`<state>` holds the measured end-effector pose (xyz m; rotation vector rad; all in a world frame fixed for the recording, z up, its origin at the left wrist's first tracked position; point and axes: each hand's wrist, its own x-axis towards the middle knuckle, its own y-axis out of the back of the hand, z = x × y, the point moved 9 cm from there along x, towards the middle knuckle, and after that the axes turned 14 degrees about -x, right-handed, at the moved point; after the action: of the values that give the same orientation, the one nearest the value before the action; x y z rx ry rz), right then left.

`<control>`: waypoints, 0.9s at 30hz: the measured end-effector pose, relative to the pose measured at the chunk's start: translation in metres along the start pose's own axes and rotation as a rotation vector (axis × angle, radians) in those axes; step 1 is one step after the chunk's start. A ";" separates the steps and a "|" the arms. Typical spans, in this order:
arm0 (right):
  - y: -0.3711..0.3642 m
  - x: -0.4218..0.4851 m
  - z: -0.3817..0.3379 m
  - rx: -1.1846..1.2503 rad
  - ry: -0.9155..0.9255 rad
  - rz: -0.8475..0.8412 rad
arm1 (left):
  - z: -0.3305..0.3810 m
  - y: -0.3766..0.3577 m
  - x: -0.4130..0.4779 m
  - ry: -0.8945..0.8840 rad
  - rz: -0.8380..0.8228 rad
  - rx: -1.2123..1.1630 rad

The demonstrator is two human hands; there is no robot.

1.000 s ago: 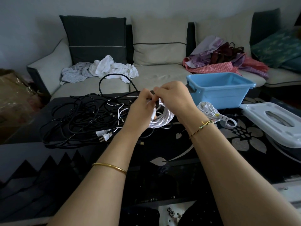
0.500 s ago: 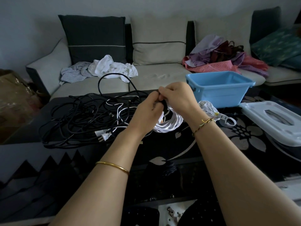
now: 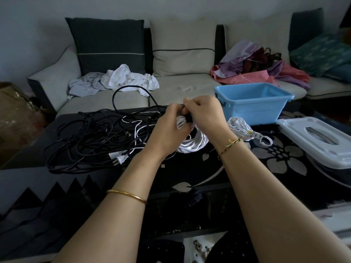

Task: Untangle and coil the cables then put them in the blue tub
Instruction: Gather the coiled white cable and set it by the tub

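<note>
1. Both hands meet over the table (image 3: 247, 173), at the top of a white coil (image 3: 191, 146).
2. The left hand (image 3: 171, 130) has its fingers curled round the coil's upper strands.
3. The right hand (image 3: 206, 114) pinches a dark strap (image 3: 188, 118) at the coil's top, right against the left fingers.
4. The coil's lower loops reach down to the table; I cannot tell if they touch it.
5. The blue tub (image 3: 252, 105) stands on the table just beyond the right hand.
6. A second coil (image 3: 238, 126) lies between the right wrist and the tub.
7. A black tangle (image 3: 89, 137) sprawls on the left, with a white plug (image 3: 120, 158) at its near edge.
8. A white lid (image 3: 296, 133) lies right of the tub.
</note>
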<state>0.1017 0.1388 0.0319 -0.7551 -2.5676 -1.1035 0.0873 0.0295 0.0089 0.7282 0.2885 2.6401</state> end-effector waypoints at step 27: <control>-0.034 -0.003 0.018 -0.432 0.159 -0.397 | -0.011 -0.011 -0.002 0.020 -0.052 0.129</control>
<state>0.0853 0.1303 -0.0023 -0.2166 -2.4271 -1.7969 0.0862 0.0373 -0.0040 0.7255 0.4810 2.5995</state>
